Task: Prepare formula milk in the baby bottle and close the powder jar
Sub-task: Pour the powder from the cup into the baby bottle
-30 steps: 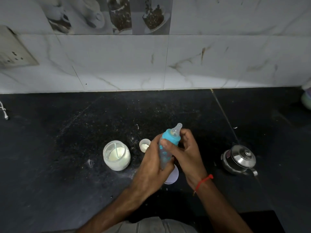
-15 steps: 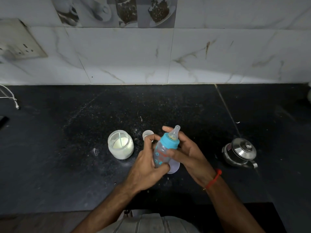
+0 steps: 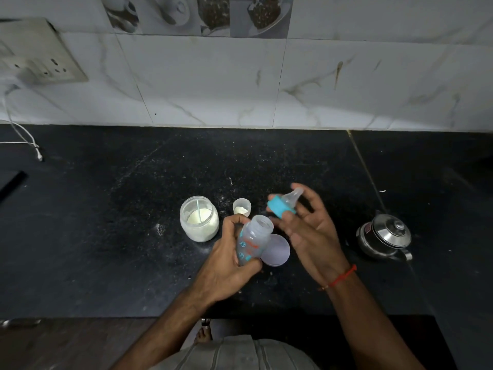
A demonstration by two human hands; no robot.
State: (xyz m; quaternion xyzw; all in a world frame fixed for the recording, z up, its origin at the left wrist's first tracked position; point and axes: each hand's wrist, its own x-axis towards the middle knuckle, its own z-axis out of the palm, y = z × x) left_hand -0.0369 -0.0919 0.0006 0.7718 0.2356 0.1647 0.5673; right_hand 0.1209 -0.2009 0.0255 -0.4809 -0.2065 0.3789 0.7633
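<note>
My left hand grips a clear baby bottle with printed marks, tilted, its mouth uncovered. My right hand holds the blue screw ring with its clear teat just above and right of the bottle mouth. An open glass powder jar with white powder and a thin stick inside stands to the left. Behind the bottle sits a small cap with some powder in it. A round pale lid lies flat on the black counter, partly hidden by the bottle.
A steel kettle with lid stands on the right of the counter. A white cable hangs from the wall socket at far left. Tiled wall runs along the back. Spilled powder specks lie around the jar.
The blue ring and teat have come off the bottle and moved up and right in my right hand. The bottle in my left hand now stands uncovered.
</note>
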